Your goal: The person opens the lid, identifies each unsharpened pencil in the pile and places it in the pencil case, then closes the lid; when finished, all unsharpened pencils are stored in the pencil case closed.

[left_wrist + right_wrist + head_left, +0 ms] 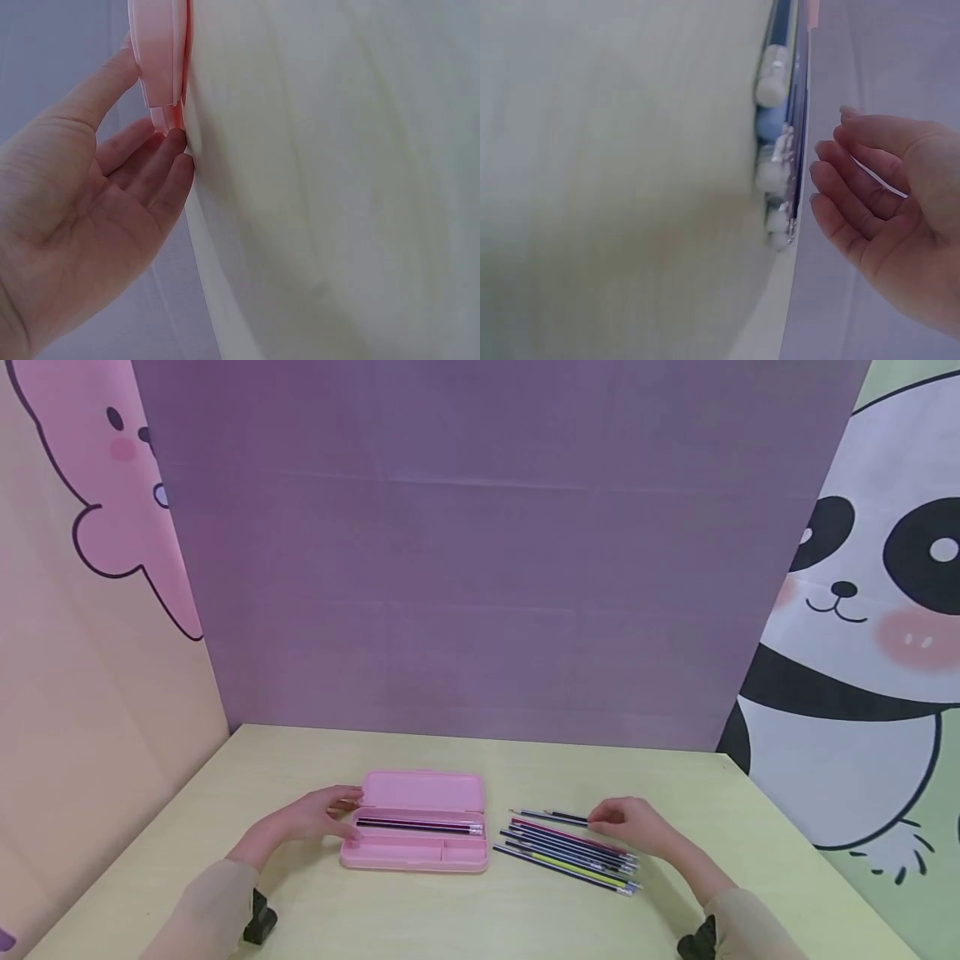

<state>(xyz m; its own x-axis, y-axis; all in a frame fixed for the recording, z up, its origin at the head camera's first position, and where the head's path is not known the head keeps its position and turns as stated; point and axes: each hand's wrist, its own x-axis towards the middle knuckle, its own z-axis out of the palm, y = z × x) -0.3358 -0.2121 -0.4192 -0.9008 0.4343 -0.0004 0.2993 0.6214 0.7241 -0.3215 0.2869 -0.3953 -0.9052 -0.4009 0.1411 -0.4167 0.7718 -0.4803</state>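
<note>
The pencils (567, 850) slant leftward beside the nearer right hand (633, 825), its fingers slightly parted, nothing seen held; left hand (315, 814) holds pink case (397, 852).

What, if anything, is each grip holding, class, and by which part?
Nothing is visibly held. The left grip just touches the left end of the pink pencil case; the right grip is by the pencils, with nothing showing in it.

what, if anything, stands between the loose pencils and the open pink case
Nothing visible stands in the way: only a narrow strip of table separates the loose pencils from the pink case. Its lid is open, laid back at the far side, and the left hand touches the case's left end.
</note>
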